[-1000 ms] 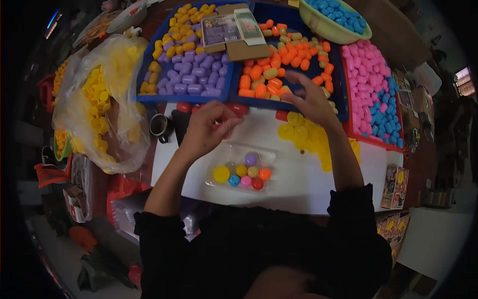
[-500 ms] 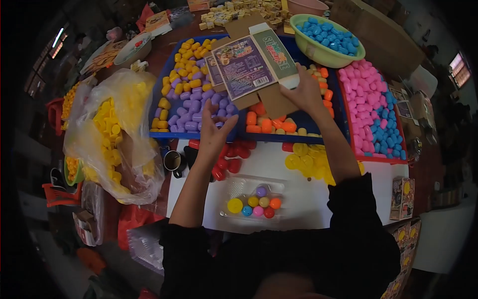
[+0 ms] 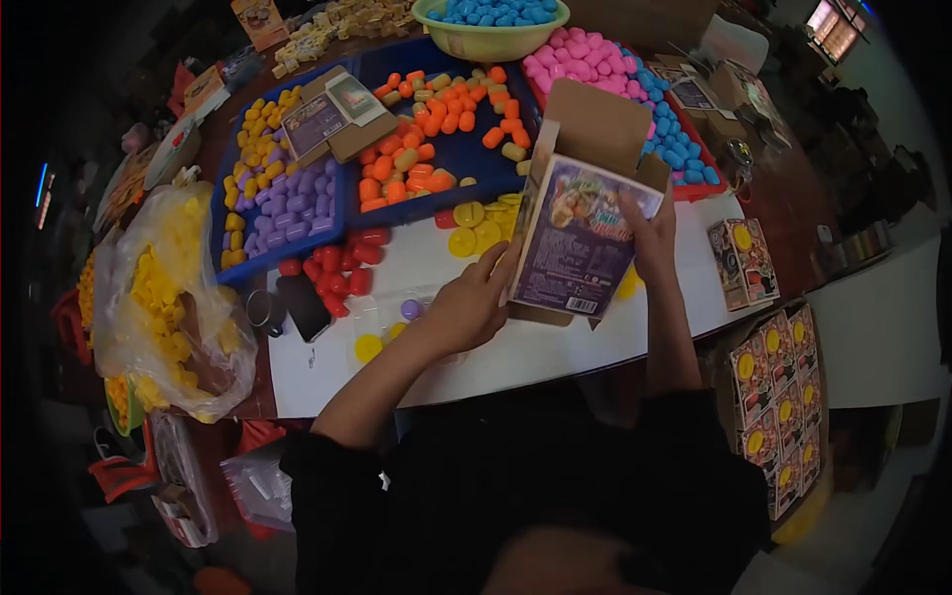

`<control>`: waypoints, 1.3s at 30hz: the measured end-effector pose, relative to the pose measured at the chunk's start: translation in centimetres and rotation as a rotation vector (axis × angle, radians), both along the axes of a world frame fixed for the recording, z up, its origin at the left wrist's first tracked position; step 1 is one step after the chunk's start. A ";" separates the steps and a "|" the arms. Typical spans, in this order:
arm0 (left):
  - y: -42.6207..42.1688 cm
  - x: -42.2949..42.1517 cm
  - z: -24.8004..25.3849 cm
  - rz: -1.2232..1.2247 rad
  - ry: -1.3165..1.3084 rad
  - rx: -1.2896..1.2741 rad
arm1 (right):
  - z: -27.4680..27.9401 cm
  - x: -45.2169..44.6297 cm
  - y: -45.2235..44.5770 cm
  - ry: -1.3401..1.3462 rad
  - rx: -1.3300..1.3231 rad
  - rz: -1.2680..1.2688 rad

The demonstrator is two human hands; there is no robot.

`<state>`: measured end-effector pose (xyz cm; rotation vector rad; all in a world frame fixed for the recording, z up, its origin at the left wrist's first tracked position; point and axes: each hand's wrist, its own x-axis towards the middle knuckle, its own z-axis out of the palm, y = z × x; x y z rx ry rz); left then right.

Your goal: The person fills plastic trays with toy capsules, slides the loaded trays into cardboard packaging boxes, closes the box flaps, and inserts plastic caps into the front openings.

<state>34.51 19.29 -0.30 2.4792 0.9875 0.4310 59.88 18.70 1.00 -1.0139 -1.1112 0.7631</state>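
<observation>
A purple printed cardboard box (image 3: pixel 578 243), with its brown flaps standing out at the top, is held up over the white table surface. My left hand (image 3: pixel 474 302) grips its left side, the fingertips at the edge. On the right side, my right hand (image 3: pixel 650 233) is closed with the thumb over the printed face. Below my left forearm lies a clear plastic tray with small coloured capsules, among them a purple capsule (image 3: pixel 412 309) and a yellow disc (image 3: pixel 368 348); the forearm hides part of it. Red capsules (image 3: pixel 337 271) and yellow discs (image 3: pixel 484 236) lie behind.
Flat boxes (image 3: pixel 319 123) rest on a blue tray (image 3: pixel 347 203) of purple, yellow and orange capsules. A red tray (image 3: pixel 706 190) holds pink and blue ones. A green bowl (image 3: pixel 486 42), a mug (image 3: pixel 265 310), a phone (image 3: pixel 304 307) and a finished-looking box (image 3: pixel 744 263) stand around.
The view has turned to the right. One flat box has come off the blue tray toward me and is now opened out. My left hand, empty before, has taken hold of it too.
</observation>
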 end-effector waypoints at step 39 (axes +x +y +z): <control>-2.2 1.7 -3.6 -0.105 -1.113 -0.349 | 4.8 -5.9 -7.5 -1.527 -0.033 0.214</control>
